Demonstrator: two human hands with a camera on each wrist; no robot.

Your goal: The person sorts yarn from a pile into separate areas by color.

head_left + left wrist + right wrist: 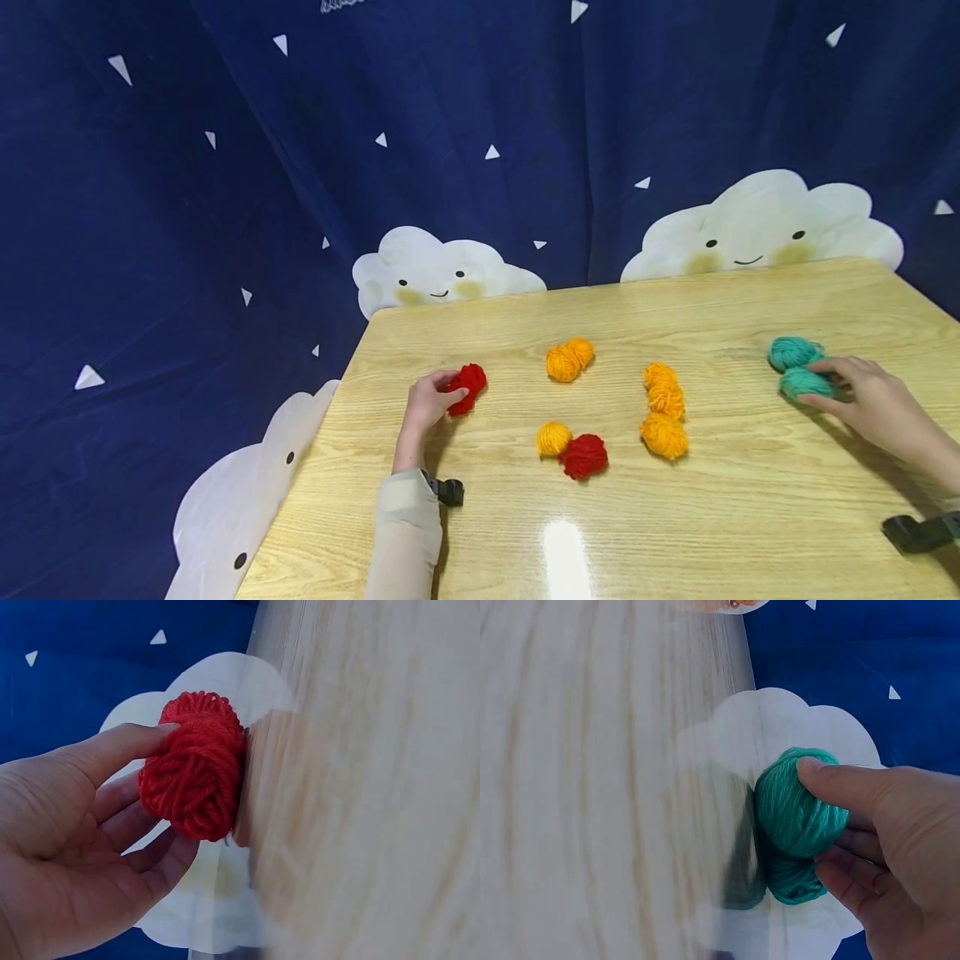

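Observation:
At the table's left, my left hand [431, 402] holds red yarn [468, 388], thumb on one side and fingers on the other. The left wrist view shows the thumb on the wound red yarn [193, 780], which touches or nearly touches the tabletop. Over on the right, my right hand [870, 398] grips the nearer of two teal yarn balls [804, 384]. The other teal yarn ball [793, 353] lies against it on the far side. In the right wrist view the thumb presses the upper teal ball [799, 802], with fingers partly hidden behind.
Between the hands lie a pair of orange yarn balls [570, 360], a yellow-orange ball [553, 438] touching a red ball [584, 457], and a row of orange yarn [664, 410]. A blue curtain [480, 100] with white clouds hangs behind the wooden table [495, 533].

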